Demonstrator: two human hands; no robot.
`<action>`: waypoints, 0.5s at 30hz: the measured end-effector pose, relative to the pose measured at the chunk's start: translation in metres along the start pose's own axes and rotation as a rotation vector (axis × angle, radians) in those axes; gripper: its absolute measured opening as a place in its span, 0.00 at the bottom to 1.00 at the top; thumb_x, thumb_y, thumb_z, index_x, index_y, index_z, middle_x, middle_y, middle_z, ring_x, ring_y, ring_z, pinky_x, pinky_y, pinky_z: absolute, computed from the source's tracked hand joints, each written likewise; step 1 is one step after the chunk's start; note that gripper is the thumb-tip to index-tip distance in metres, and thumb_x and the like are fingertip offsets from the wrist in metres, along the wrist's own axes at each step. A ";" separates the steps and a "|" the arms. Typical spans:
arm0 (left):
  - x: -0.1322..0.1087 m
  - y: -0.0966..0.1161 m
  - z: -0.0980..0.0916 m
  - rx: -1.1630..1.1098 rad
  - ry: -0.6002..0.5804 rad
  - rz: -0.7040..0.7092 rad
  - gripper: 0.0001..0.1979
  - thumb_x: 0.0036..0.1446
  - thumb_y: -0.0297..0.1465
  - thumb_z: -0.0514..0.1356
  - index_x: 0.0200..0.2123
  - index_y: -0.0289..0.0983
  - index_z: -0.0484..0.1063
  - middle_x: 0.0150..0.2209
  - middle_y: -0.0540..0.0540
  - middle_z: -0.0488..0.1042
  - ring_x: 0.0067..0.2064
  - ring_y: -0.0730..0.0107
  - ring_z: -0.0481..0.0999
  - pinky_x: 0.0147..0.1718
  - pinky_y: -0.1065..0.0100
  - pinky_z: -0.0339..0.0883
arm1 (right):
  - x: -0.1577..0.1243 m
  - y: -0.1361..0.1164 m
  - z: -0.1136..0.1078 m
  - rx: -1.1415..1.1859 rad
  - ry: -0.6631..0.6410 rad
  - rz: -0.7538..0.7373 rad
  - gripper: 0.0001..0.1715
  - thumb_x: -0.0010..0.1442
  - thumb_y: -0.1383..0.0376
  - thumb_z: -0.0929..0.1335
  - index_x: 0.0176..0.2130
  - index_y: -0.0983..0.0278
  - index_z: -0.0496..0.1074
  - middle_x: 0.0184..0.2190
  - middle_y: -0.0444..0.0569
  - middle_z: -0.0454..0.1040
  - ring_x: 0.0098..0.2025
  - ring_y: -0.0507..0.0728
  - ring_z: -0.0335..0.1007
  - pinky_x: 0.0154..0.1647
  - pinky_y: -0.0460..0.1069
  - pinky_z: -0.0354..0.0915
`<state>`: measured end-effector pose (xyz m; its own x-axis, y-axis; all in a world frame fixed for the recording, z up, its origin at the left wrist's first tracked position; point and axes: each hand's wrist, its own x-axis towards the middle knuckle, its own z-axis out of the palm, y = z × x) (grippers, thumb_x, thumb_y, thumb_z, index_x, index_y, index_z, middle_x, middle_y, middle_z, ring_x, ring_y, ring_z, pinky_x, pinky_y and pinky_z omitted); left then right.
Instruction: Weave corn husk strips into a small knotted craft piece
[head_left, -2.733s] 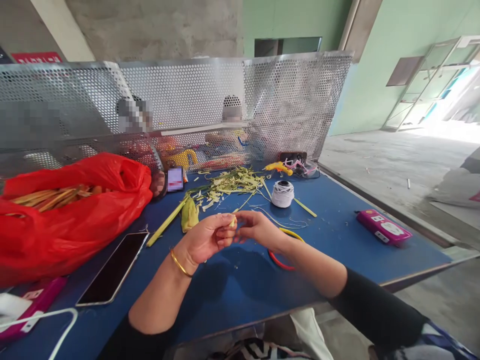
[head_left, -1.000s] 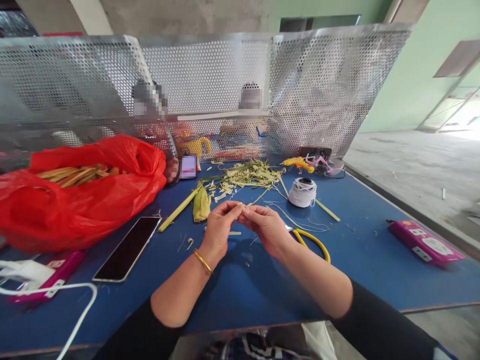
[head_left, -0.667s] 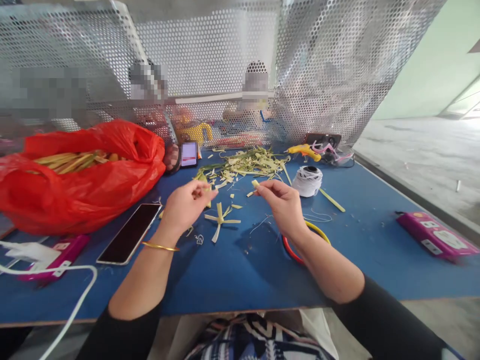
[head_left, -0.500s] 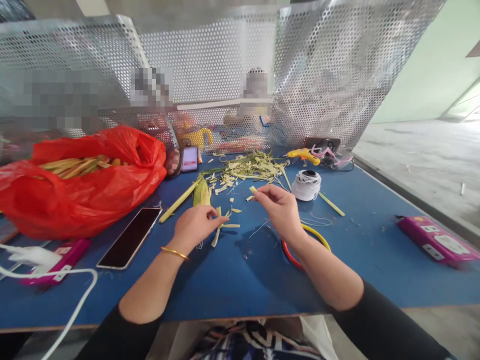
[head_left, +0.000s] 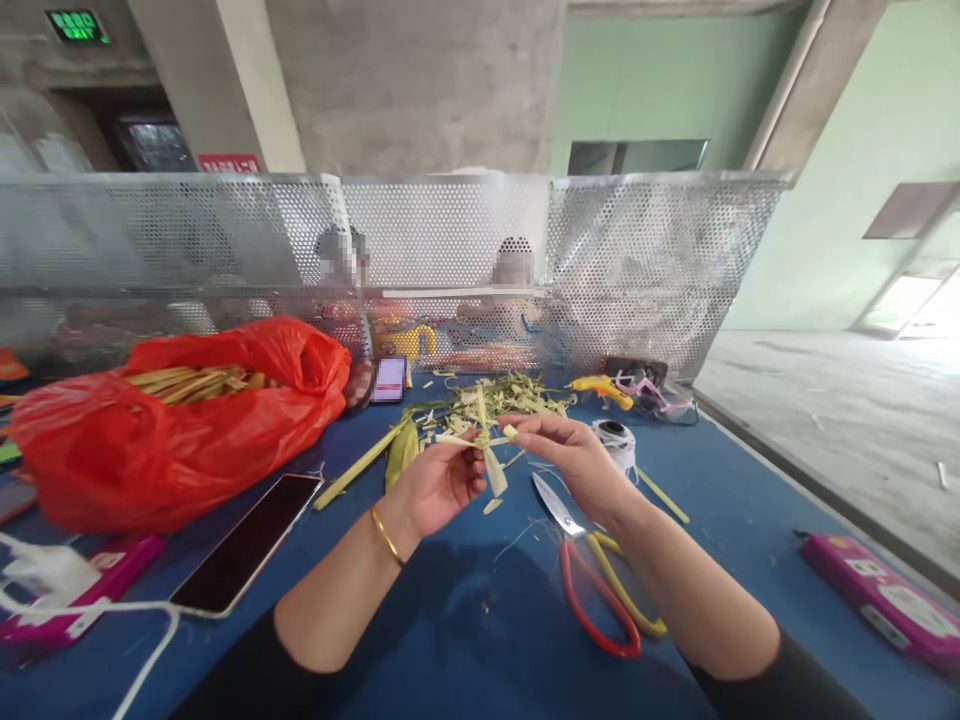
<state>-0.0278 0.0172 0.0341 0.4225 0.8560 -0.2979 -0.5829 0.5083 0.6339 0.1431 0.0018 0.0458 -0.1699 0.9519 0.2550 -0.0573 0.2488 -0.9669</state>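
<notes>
Several pale green plant strips [head_left: 494, 474], crossed like a star, are pinched in the fingers of my left hand [head_left: 442, 487], raised over the blue table. Close on its right, my right hand [head_left: 574, 455] pinches a short pale leaf piece [head_left: 511, 432] between thumb and fingertips, beside one arm of the crossed strips. Whether the two touch I cannot tell. Under my right forearm lie scissors [head_left: 571, 525] with one red and one yellow handle, blades apart. A spool of white thread [head_left: 616, 445] stands behind my right hand, partly hidden.
Plant scraps [head_left: 510, 397] are heaped at the back. A red plastic bag [head_left: 225, 450] with stalks stands left, near a dark phone [head_left: 247, 545]. A yellow glue gun [head_left: 602, 388] lies back right. Purple boxes [head_left: 885, 600] flank me; people sit behind the perforated screen [head_left: 442, 230].
My left hand has picked the crossed strips up off the table and turned palm up. My right hand has kept its small piece, the hands drawing together. The view has tilted upward.
</notes>
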 end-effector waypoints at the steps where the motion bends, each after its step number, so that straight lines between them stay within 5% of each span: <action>1: 0.003 -0.003 -0.001 -0.042 -0.009 -0.015 0.10 0.59 0.23 0.54 0.25 0.32 0.69 0.18 0.50 0.65 0.19 0.79 0.65 0.19 0.76 0.61 | 0.000 0.002 0.000 0.004 -0.039 0.020 0.13 0.45 0.55 0.74 0.25 0.62 0.74 0.40 0.49 0.78 0.45 0.57 0.72 0.49 0.53 0.64; 10: 0.014 -0.021 -0.014 -0.026 -0.033 -0.167 0.12 0.53 0.28 0.62 0.20 0.32 0.66 0.18 0.53 0.60 0.18 0.82 0.60 0.17 0.77 0.56 | -0.004 0.030 -0.011 -0.079 -0.063 0.053 0.12 0.48 0.55 0.73 0.26 0.62 0.76 0.40 0.49 0.77 0.48 0.59 0.70 0.52 0.54 0.62; 15: 0.018 -0.031 -0.018 0.022 0.020 -0.253 0.12 0.56 0.28 0.60 0.21 0.31 0.66 0.18 0.53 0.61 0.17 0.83 0.59 0.16 0.78 0.55 | 0.000 0.037 -0.016 -0.111 -0.098 0.111 0.14 0.46 0.55 0.73 0.26 0.64 0.76 0.29 0.46 0.76 0.34 0.54 0.70 0.40 0.51 0.64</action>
<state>-0.0144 0.0181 -0.0039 0.5391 0.7033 -0.4634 -0.4445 0.7049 0.5528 0.1564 0.0143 0.0102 -0.2645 0.9540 0.1413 0.0752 0.1665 -0.9832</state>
